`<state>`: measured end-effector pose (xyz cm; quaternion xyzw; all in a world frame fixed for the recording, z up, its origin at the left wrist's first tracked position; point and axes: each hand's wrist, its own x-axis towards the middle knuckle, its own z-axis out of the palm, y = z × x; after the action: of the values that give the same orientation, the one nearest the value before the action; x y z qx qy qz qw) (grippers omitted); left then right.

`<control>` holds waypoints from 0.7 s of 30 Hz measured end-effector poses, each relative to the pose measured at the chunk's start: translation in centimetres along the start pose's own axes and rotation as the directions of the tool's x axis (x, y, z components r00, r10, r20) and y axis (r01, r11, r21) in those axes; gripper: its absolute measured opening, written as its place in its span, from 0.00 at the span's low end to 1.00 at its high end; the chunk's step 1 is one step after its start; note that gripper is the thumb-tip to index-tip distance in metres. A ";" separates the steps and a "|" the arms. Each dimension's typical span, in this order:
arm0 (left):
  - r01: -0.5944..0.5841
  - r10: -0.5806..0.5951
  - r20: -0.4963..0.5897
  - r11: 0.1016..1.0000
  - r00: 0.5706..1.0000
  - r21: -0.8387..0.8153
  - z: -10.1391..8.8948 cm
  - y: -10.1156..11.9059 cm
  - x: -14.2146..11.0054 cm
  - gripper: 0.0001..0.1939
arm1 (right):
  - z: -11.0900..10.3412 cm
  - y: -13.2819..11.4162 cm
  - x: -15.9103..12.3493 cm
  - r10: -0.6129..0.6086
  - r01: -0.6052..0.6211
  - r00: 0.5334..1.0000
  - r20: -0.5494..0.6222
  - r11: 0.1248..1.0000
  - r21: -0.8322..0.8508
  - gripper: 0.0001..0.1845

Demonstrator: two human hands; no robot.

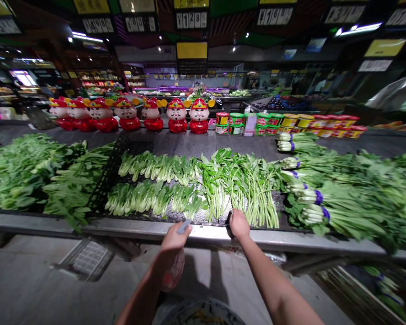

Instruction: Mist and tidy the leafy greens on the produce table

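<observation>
"What are my hands doing?"

"My left hand [173, 239] grips a gray strip [183, 226], long axis toward one o'clock. A pinkish bag [173, 272] shows just below it, at six. My right hand [240, 224] is curled in at the display's metal edge [206, 231]; I can't tell whether it pinches anything."

"And the greens?"

"The nearest small bok choy [194, 207] lies at one o'clock from my left hand, its pale base close to the strip. The long-stemmed greens [259, 194] begin just beside my right hand, toward one o'clock, leaves away at twelve, cut ends toward me. For those, my right is the nearer hand; for the bok choy, my left."
</observation>
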<state>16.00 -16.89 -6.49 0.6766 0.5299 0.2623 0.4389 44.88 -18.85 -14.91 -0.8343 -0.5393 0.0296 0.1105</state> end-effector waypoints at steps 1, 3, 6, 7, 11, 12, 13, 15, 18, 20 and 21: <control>-0.012 0.012 -0.006 1.000 1.000 0.004 0.1 0.0 0.0 0.19 | 0.1 0.0 0.0 0.000 0.000 1.000 -0.002 1.000 0.000 0.20; -0.044 0.043 -0.021 0.999 0.999 -0.005 0.3 0.2 -0.1 0.20 | 0.2 0.1 0.0 0.000 0.000 1.000 -0.005 1.000 0.001 0.20; -0.084 0.084 -0.015 0.996 0.996 -0.001 0.7 0.7 -0.1 0.22 | 0.3 0.1 0.0 -0.005 0.005 1.000 -0.013 1.000 0.001 0.20; -0.095 0.095 -0.002 0.995 0.996 0.011 0.8 1.0 0.0 0.22 | 0.3 0.1 0.0 -0.008 0.008 1.000 -0.014 1.000 0.002 0.20; -0.120 0.118 0.059 0.992 0.991 0.029 1.0 1.6 0.4 0.21 | 0.4 0.2 0.1 -0.011 0.011 1.000 -0.014 1.000 0.012 0.21; -0.120 0.117 0.077 0.992 0.990 0.029 1.1 1.7 0.6 0.20 | 0.4 0.2 0.1 -0.005 0.005 1.000 -0.014 1.000 0.016 0.21; -0.116 0.113 0.092 0.993 0.989 0.032 1.1 1.7 0.8 0.19 | 0.5 0.2 0.2 0.002 -0.002 1.000 -0.013 1.000 0.021 0.21; -0.115 0.107 0.121 0.992 0.987 0.056 1.1 1.6 1.2 0.18 | 0.6 0.1 0.2 0.021 -0.020 1.000 -0.012 0.999 0.028 0.21; -0.124 0.109 0.139 0.987 0.984 0.100 1.2 1.4 1.9 0.15 | 0.7 0.1 0.2 0.036 -0.036 0.999 -0.022 0.999 0.032 0.22; -0.116 0.100 0.145 0.987 0.984 0.112 1.1 1.3 2.4 0.15 | 0.8 0.1 0.2 0.041 -0.040 0.999 -0.025 0.999 0.036 0.22; -0.110 0.094 0.144 0.988 0.985 0.112 1.1 1.3 2.7 0.15 | 0.8 0.1 0.2 0.047 -0.046 0.999 -0.021 0.998 0.039 0.23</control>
<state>18.36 -14.79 -6.16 0.7444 0.4775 0.2049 0.4193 44.87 -18.59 -15.66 -0.8446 -0.5178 0.0337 0.1318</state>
